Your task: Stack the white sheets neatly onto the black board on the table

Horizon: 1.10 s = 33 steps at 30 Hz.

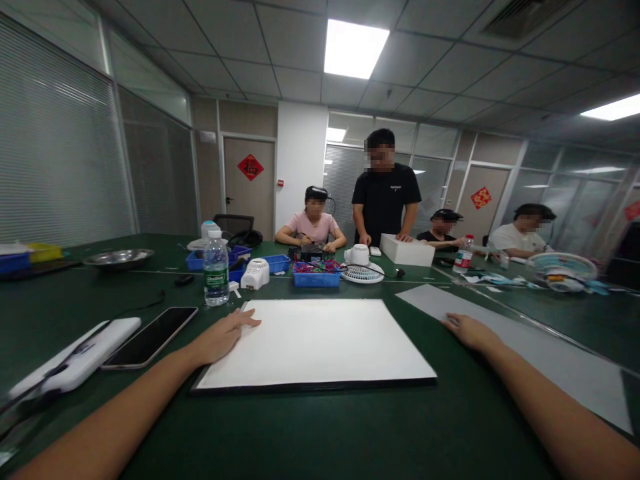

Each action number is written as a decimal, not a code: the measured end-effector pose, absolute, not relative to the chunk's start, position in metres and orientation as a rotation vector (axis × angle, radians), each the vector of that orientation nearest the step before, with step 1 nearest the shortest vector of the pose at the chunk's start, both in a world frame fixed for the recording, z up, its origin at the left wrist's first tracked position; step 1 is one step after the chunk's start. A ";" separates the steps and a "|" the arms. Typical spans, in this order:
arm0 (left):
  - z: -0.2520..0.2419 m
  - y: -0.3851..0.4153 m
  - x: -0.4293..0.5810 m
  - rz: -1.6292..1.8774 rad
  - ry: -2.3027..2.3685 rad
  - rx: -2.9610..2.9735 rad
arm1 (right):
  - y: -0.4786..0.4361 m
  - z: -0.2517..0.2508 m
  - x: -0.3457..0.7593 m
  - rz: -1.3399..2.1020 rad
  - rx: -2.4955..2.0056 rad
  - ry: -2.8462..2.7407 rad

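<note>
A white sheet-like panel (315,343) with a dark border along its edges lies flat on the green table in front of me. My left hand (225,337) rests on its left side, fingers stretched out over the white surface. To the right lies a long grey flat sheet (525,353), set at a slant. Along this sheet's left edge, my right hand (470,331) lies palm down with the fingers extended onto it. Neither hand has anything visibly in its grasp.
Left of my left arm lie a phone (153,338) and a white device (77,353) with a black cable. A water bottle (216,270), blue bin (316,275), white fan (363,270) and white box (407,251) stand beyond the panel. Several people are across the green table (320,433).
</note>
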<state>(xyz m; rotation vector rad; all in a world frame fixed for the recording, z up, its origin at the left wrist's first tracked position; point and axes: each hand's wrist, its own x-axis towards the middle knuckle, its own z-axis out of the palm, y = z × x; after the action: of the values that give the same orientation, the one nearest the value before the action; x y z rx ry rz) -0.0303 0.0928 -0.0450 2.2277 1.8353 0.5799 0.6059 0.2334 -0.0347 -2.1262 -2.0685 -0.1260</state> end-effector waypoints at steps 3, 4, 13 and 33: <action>-0.043 0.091 -0.026 0.604 1.853 2.208 | 0.233 -0.034 0.606 -0.171 -2.199 -2.050; -0.043 0.091 -0.025 0.609 1.856 2.205 | 0.231 -0.032 0.601 -0.209 -2.218 -2.033; -0.043 0.089 -0.029 0.603 1.867 2.192 | 0.178 -0.010 0.495 -0.536 -1.820 -2.245; -0.045 0.091 -0.026 0.600 1.886 2.179 | 0.071 0.003 0.394 0.372 -0.541 -2.917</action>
<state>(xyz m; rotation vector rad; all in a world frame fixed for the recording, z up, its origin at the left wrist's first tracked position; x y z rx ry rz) -0.0257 0.0915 -0.0446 2.1794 1.8856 0.6003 0.3939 0.0715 0.0034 -0.5413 -2.9168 0.3718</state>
